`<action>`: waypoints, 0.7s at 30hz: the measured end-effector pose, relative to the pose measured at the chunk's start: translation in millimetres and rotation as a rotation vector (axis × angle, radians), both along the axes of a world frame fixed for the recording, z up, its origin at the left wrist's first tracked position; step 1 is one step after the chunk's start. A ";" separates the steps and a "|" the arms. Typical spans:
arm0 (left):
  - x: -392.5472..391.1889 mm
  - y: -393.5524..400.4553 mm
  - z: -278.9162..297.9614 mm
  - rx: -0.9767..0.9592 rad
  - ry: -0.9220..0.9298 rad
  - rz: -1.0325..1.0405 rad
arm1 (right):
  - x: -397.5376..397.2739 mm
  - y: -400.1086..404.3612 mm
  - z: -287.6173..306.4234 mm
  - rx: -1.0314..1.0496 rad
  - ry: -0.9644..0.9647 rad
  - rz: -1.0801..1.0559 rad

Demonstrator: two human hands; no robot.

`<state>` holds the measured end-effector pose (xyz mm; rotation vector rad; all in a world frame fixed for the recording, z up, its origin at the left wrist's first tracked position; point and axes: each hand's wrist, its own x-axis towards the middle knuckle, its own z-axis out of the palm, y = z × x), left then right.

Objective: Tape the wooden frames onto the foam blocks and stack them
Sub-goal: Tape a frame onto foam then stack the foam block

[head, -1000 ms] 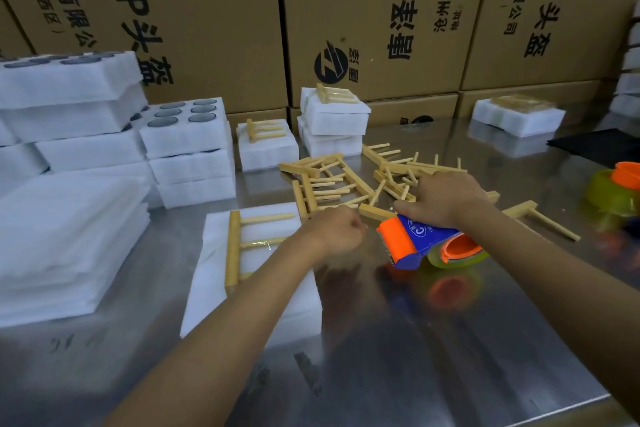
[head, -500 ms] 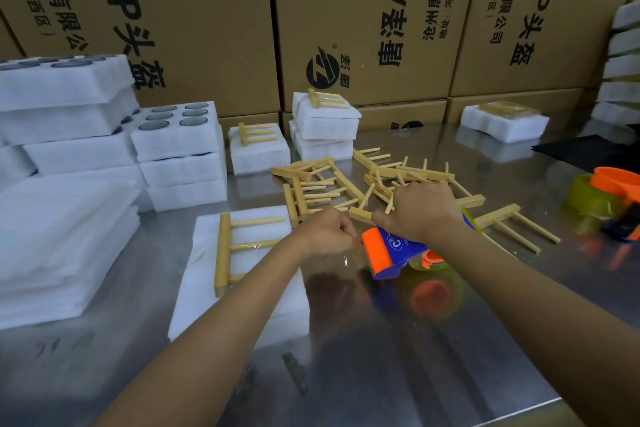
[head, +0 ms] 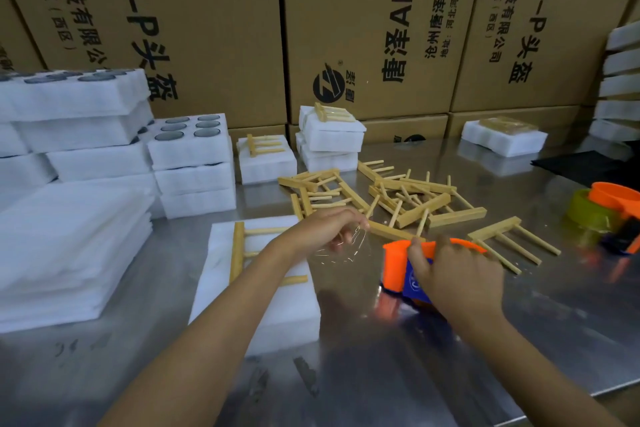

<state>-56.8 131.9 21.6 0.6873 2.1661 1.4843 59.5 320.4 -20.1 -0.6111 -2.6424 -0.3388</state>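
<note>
Centrally, bare steel table point(head: 381, 374) lies open beside foam block point(head: 277, 315) edge.

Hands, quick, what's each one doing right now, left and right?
Left hand: closed, pinching the free end of clear tape.
Right hand: closed around the orange and blue tape dispenser.

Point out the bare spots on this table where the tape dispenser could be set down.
Bare steel table lies near the front edge, between the forearms and right of the foam block. Another patch is right of the right hand, before the second dispenser. It is crowded around the frame pile and the foam stacks.
</note>
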 end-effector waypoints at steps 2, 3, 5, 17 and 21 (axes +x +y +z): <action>0.3 -0.7 0.3 -0.021 0.005 0.010 | 12.6 0.9 1.9 -0.106 0.044 -0.004; 1.1 -0.7 0.2 -0.035 0.012 0.011 | 14.5 0.2 4.5 -0.146 0.064 -0.012; 1.8 -1.0 0.3 -0.037 0.015 0.013 | 11.8 -1.7 13.8 -0.124 0.100 0.008; -1.4 0.6 -8.4 0.090 0.079 0.090 | -40.1 -37.9 62.6 -1.231 -0.038 0.396; -6.3 -3.5 -14.2 0.191 0.069 0.132 | -37.3 -42.1 59.6 -1.274 0.030 0.415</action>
